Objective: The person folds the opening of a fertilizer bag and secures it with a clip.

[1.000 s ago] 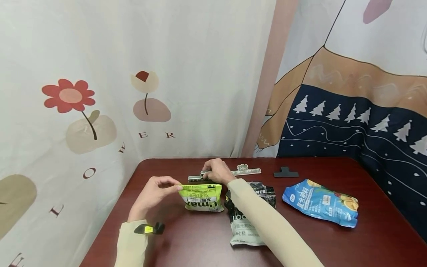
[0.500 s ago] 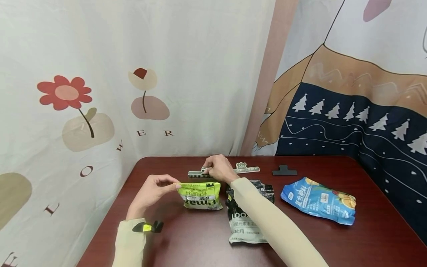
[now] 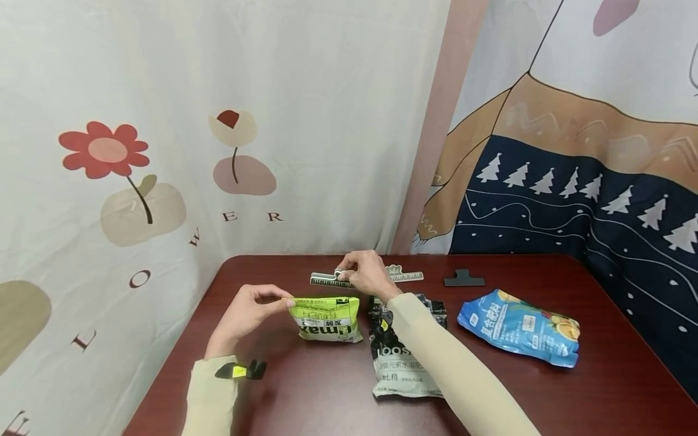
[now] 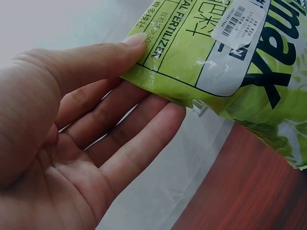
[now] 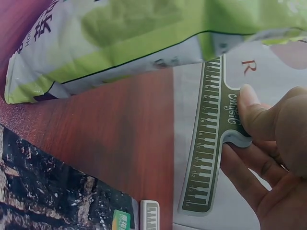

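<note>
Pinched: green bag (image 3: 327, 324), just left of black bag (image 3: 402, 376), by top corner in left hand (image 3: 248, 313); piano-print clip (image 5: 204, 153), behind, by handle in right hand (image 3: 368, 274); possible bag sag from single-corner hold.

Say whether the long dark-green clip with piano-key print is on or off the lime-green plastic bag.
Off: the right hand pinches the clip beyond the bag, whose visible top edge carries no clip.
</note>
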`<state>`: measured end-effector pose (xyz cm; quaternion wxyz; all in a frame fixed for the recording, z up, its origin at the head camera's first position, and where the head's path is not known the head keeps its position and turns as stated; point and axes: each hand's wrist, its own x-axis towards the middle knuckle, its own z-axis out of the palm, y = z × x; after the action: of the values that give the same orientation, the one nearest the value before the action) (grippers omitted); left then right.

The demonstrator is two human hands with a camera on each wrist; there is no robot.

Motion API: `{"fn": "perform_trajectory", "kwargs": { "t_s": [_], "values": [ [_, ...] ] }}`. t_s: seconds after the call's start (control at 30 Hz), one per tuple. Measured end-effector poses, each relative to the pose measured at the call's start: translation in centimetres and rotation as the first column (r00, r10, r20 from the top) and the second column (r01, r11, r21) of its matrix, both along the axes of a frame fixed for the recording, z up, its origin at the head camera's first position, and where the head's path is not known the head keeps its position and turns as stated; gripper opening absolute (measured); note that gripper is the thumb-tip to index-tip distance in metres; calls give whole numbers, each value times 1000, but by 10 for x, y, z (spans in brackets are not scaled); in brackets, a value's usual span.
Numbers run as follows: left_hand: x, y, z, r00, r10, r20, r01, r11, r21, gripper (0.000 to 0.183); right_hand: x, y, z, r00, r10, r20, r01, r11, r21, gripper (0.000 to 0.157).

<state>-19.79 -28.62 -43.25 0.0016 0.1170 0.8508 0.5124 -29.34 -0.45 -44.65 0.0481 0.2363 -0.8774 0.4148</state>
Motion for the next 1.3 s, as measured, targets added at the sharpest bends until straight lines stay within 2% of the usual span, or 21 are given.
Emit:
{"fn": "perform_trajectory", "kwargs": {
  "t_s": [0.3,0.5,0.93,1.3],
  "values": [
    [1,1,1,999,38,3,-38,999,-27,16,6,6,10,999,1,38,2,997,-73,5],
    [0,1,1,1000,27,-8,-27,999,-34,17,10,13,19,999,11,39,-7,995,-104,6],
    [0,1,2,1000,26,-10,-26,999,-26,16,21,29,37,1000,-15,3,15,992,-122,5],
    [0,1,1,1000,31,-2,-31,999,-34,16,36,35,51,997,18,-78,-24,997,-70,4]
  ]
}}
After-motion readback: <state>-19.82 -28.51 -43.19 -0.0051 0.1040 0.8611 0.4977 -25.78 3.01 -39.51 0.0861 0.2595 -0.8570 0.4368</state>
